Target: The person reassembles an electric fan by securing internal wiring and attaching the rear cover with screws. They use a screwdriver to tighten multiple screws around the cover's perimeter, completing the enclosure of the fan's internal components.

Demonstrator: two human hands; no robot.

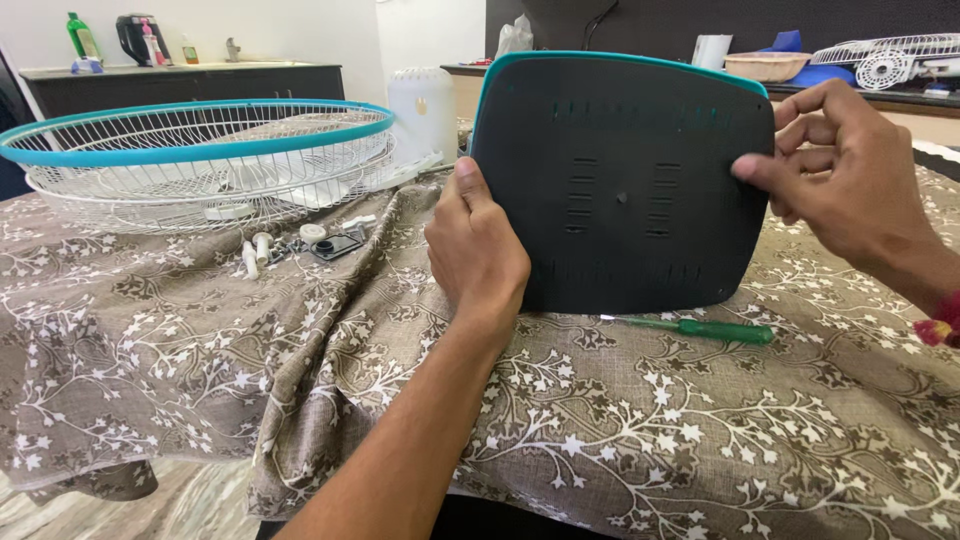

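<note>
I hold the fan base [620, 190] upright on its edge, underside turned to me, standing on the table near the middle. It is a dark plate w/ teal rim and rows of vent slots, one small hole at centre. My left hand [478, 250] is closed on its left edge, thumb on the near face, fingers hidden behind. My right hand [850, 170] pinches the right edge, thumb and forefinger together on the rim, other fingers curled.

I judge the step as checking the underside of the base, prob. looking for screw points. A next move would ask for one hand to keep the plate steady while the other goes to a tool; the green-handled screwdriver [700, 328] lies on the floral tablecloth [700, 440] just under the base's lower edge, near right.

Containers: far left, the two white wire fan guards [200, 160] w/ teal ring sit one on the other like a basket; some white part shows through the wires, I cannot tell which. Just near them, loose on the cloth, small white knobs and other bits [300, 243]. A white motor cover [422, 110] stands behind. A tan bowl [766, 65] on the far counter; contents not visible.
</note>
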